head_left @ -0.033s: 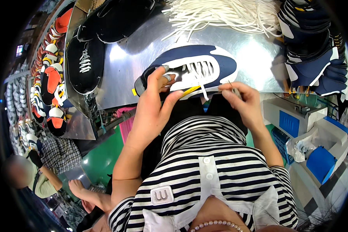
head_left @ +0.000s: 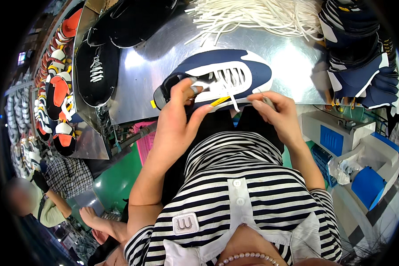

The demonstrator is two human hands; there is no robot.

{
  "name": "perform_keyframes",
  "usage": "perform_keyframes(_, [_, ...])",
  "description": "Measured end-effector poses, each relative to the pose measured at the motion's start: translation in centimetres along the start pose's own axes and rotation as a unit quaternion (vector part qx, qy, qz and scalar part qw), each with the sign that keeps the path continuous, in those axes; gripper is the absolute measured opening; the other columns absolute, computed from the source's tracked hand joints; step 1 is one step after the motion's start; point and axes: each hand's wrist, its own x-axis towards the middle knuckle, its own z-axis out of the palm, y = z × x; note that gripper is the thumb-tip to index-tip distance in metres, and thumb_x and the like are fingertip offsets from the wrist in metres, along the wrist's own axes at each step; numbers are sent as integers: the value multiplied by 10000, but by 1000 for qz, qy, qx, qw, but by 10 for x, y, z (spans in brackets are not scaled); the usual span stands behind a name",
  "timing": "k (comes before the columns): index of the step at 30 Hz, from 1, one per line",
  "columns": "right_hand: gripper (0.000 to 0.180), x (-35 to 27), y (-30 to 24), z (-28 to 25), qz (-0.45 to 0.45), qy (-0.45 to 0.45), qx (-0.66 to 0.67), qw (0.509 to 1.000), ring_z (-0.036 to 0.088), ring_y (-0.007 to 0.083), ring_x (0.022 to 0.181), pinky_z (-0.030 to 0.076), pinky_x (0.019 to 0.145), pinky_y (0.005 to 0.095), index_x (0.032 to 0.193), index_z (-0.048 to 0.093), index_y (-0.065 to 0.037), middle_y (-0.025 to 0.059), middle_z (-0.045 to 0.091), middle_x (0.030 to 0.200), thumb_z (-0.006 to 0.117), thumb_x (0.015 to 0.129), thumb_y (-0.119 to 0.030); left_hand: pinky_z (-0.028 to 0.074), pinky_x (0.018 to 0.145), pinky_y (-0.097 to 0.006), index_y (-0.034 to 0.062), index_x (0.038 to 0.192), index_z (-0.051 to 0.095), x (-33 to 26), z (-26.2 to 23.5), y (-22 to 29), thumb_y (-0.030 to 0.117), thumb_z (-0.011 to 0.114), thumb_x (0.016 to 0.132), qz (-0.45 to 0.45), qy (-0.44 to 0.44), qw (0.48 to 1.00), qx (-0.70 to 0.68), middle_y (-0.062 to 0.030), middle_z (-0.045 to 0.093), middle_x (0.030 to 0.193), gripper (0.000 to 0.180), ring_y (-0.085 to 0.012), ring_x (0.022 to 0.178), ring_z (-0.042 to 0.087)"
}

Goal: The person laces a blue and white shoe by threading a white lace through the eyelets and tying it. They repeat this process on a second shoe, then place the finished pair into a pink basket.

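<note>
A navy shoe upper (head_left: 209,59) with a white lacing panel lies on the metal table, its toe pointing right. A white lace (head_left: 234,103) threads through part of the eyelets, and one end hangs over the near side beside a yellow stripe. My left hand (head_left: 177,117) is closed on the near side of the collar, thumb outside and fingers over the opening, with grey wraps on the fingertips. Right of the lace end, my right hand (head_left: 277,111) pinches a small greyish tool (head_left: 268,103), apart from the shoe; its kind is mostly hidden.
White laces (head_left: 252,17) lie heaped at the back. Navy uppers (head_left: 359,80) are stacked at the right, black uppers (head_left: 97,73) at the left. A grey-and-blue machine (head_left: 341,133) stands at lower right. Another person (head_left: 53,208) works at lower left.
My right hand has shifted slightly up and left, toward the lace end. The left hand keeps its hold, and the upper has barely moved.
</note>
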Motion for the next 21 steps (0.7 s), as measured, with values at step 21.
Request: perform_keyframes(21, [280, 28, 18, 55, -160, 41, 33, 986, 609, 96, 728, 483, 631, 245, 1175, 532, -20, 53, 666, 823, 646, 941, -121, 491, 591, -399, 31, 989, 588, 21, 20, 7, 232, 725, 863, -2, 31, 981, 189, -158, 672, 759, 273, -324, 649, 655])
